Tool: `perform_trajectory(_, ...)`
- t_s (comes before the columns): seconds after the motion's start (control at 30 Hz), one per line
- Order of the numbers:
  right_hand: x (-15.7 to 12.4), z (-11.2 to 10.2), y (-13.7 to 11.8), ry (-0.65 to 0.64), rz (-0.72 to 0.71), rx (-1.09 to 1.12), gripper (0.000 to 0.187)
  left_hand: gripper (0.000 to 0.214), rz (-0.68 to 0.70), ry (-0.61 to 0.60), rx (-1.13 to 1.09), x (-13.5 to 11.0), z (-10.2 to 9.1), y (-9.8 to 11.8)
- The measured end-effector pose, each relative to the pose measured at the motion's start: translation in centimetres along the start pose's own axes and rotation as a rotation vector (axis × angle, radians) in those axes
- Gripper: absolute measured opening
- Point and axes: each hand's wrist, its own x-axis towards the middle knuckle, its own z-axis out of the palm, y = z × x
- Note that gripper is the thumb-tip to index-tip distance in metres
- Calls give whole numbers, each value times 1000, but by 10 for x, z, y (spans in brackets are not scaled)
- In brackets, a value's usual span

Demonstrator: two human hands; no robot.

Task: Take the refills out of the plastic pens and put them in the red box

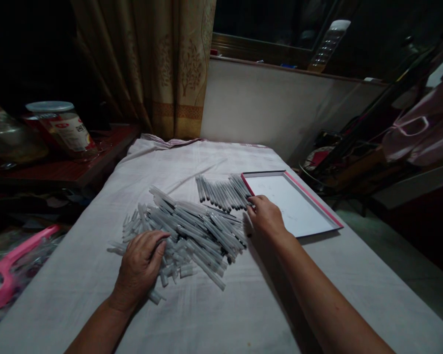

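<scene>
A loose pile of translucent pen barrels, pens and pen caps point(199, 231) lies on the cloth-covered bed or table. My left hand point(142, 258) rests on the pile's left side, over the short clear caps point(175, 258). Its fingers are curled in, and what they hold, if anything, is hidden. Behind the pile, pens with dark tips lie side by side in a row point(221, 192). My right hand point(266, 216) is at the right end of this row, its fingers pinched on a pen that is mostly hidden. A shallow white box lid with red edges point(291, 204) lies just beyond that hand.
The surface has a pale checked cloth point(214, 319). Lidded plastic jars point(69, 130) stand on a dark red cabinet at the left, above a pink plastic handle point(13, 265). A patterned curtain point(170, 64) and a white wall point(243, 103) close off the far side.
</scene>
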Motion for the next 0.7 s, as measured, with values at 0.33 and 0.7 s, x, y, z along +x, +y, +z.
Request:
perform_trajectory(0.33, 46, 12, -52, -220, -232, -81, 40, 19, -3, 6, -31, 4, -2, 5)
perform_trajectory(0.7, 63, 11, -68, -238, -224, -183, 36, 17, 35, 15, -31, 6, -2, 7)
